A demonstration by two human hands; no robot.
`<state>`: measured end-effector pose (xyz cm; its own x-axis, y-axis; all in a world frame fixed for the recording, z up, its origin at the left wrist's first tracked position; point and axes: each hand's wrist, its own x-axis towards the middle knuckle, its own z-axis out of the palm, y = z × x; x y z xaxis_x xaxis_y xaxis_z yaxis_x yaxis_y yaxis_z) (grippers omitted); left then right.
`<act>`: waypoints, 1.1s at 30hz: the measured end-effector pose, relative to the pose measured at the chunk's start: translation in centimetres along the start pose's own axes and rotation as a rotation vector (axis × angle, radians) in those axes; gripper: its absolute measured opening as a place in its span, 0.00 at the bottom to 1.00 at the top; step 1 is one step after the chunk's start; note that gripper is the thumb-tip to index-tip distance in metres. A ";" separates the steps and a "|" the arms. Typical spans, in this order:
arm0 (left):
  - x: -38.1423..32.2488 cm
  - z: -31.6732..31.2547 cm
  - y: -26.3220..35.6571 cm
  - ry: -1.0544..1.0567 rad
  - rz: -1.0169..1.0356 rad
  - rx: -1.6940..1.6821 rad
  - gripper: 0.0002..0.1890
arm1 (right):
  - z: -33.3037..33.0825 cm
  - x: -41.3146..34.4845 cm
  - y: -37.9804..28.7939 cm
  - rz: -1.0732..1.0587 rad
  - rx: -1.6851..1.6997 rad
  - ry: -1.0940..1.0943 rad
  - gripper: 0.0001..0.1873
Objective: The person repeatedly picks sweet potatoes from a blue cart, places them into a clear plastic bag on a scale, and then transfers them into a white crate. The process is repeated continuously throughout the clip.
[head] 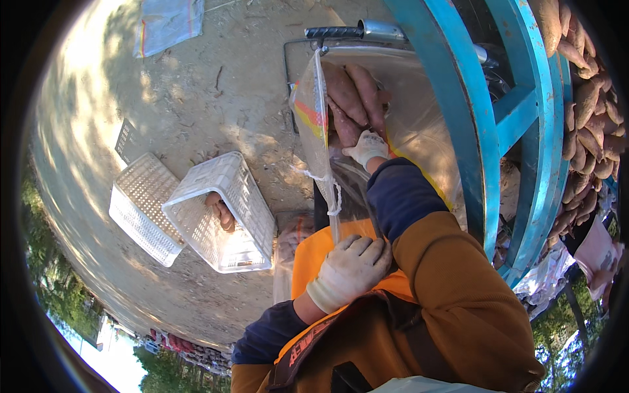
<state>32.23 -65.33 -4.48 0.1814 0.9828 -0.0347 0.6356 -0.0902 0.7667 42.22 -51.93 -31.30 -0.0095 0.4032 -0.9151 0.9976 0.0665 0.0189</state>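
Observation:
A clear plastic-and-mesh sack hangs open before me, its mouth spread near a metal bar, with several large sweet potatoes inside. My right hand, in a white glove, reaches into the sack and touches the lower ends of the sweet potatoes; its fingertips are partly hidden, so a grip cannot be made out. My left hand, also gloved, is curled at the near edge of the sack, over an orange apron. Whether it pinches the plastic cannot be told. A white tie string hangs from the sack's side.
Two white plastic crates lie tilted on the dirt ground at left, one holding a few sweet potatoes. A blue metal frame stands close at right, with many sweet potatoes beyond it. A flat sack lies at upper left.

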 end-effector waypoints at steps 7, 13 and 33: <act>0.1 -0.2 0.1 -0.009 0.007 -0.011 0.15 | 0.9 1.8 -2.2 -0.079 -0.116 -0.005 0.41; 0.0 -1.4 0.5 -0.150 0.010 0.009 0.18 | 0.8 -1.1 -4.6 -0.170 0.278 0.260 0.39; 0.6 -2.3 5.0 -0.353 -0.215 0.158 0.21 | -34.4 -32.7 29.4 -0.176 0.282 1.246 0.23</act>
<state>33.85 -64.82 0.82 0.2605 0.8692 -0.4203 0.7887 0.0595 0.6119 69.47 -31.79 13.03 -0.0463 0.9942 0.0972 0.9548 0.0727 -0.2883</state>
